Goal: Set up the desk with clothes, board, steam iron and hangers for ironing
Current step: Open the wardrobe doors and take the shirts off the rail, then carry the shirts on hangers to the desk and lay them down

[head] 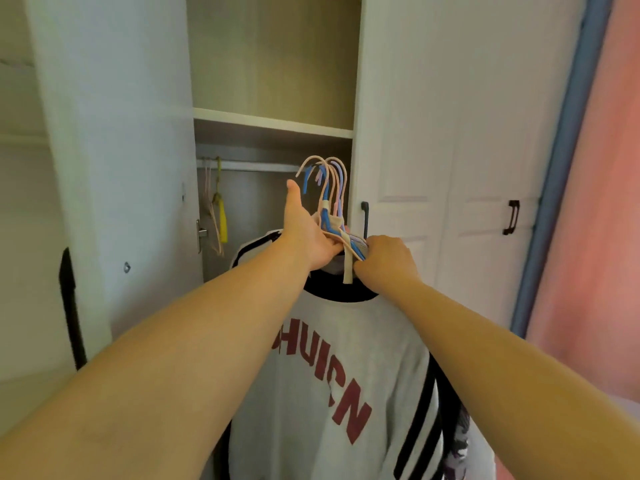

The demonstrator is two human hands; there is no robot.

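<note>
In front of an open wardrobe I hold up a bunch of several hangers (329, 199), beige, blue and lilac, their hooks pointing up and clear of the rail. My left hand (306, 233) grips the bunch from the left, thumb raised. My right hand (386, 259) is closed on the hangers' shoulders from the right. A grey T-shirt (332, 375) with red letters, a black collar and black sleeve stripes hangs from the bunch below my hands. More dark clothes show behind it at the lower right.
The wardrobe rail (249, 166) carries a beige hanger and a yellow one (221, 216) at its left end. A shelf (273, 124) sits above the rail. The open white door (114, 168) stands on the left, closed doors with black handles (510, 218) and a pink curtain (595, 237) on the right.
</note>
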